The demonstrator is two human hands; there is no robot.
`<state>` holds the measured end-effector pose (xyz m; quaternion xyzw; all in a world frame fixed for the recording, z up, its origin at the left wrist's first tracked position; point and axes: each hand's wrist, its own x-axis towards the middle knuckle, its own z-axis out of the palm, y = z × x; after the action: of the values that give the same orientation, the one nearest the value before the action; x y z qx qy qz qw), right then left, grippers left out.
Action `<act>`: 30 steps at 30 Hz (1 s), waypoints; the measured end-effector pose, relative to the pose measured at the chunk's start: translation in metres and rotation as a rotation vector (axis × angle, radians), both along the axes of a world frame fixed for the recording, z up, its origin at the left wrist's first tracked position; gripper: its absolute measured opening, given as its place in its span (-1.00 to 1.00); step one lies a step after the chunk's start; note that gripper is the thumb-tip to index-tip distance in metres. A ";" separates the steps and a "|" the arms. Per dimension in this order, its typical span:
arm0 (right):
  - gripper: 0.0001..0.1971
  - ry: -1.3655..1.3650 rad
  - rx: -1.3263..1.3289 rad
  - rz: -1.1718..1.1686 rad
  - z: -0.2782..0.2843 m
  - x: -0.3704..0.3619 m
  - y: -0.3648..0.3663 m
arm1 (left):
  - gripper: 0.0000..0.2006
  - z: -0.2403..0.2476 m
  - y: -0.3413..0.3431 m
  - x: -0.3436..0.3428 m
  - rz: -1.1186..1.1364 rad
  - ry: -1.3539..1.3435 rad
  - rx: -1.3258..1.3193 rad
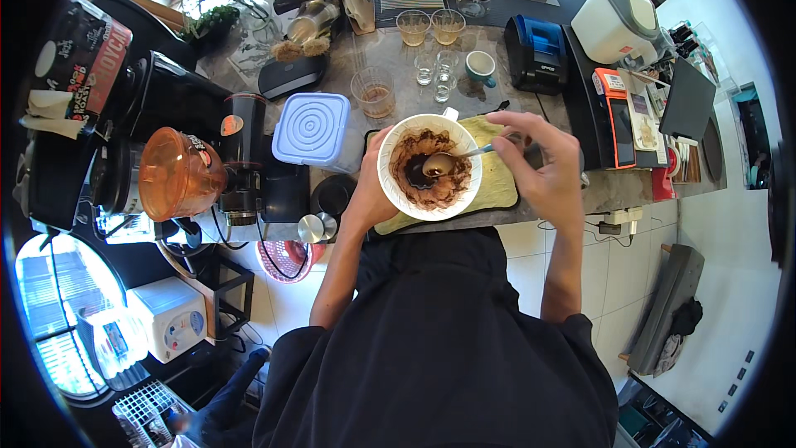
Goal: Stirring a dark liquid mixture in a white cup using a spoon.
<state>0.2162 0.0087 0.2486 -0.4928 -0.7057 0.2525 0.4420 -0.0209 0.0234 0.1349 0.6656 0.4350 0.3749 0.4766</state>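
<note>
My left hand [376,188] is wrapped around the left side of a white cup [433,213], tilted so that its inside faces me. Dark brown liquid and brown, powdery smears coat its inner wall. A metal spoon [438,166] rests with its bowl inside the cup, in the brown mixture. Thumb and fingers of my right hand [543,162] pinch the end of the spoon's handle at the cup's right. Beneath the cup lies a yellow-green cloth [499,178] on a dark-edged mat; the cup hides part of it.
A blue-lidded tub [311,129] stands left, beside a grinder with an orange hopper [181,172]. Beyond the cup are a clear measuring cup [373,93], small glasses [444,75] and a teal cup [480,68]. A black printer [536,56] sits at the back right.
</note>
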 end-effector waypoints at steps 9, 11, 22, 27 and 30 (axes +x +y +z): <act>-0.72 0.233 -0.204 -0.046 -0.029 -0.012 0.002 | -0.16 -0.006 -0.004 -0.002 0.046 -0.060 -0.088; -0.75 0.393 -0.158 -0.067 -0.033 -0.009 0.003 | -0.14 -0.004 -0.004 -0.001 0.046 -0.082 -0.115; -0.73 -0.008 0.092 -0.018 0.006 -0.019 0.003 | -0.20 -0.002 -0.006 -0.003 -0.001 -0.163 -0.100; -0.83 0.071 -0.119 0.187 0.004 -0.026 0.012 | -0.22 -0.015 -0.002 -0.012 -0.051 -0.110 -0.094; -0.82 0.007 -0.015 0.136 0.008 -0.032 0.016 | -0.27 -0.025 -0.002 -0.014 -0.034 -0.272 -0.123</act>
<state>0.1847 0.0243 0.2569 -0.4460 -0.7341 0.2889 0.4227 -0.0354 0.0213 0.1101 0.5854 0.3774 0.4261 0.5774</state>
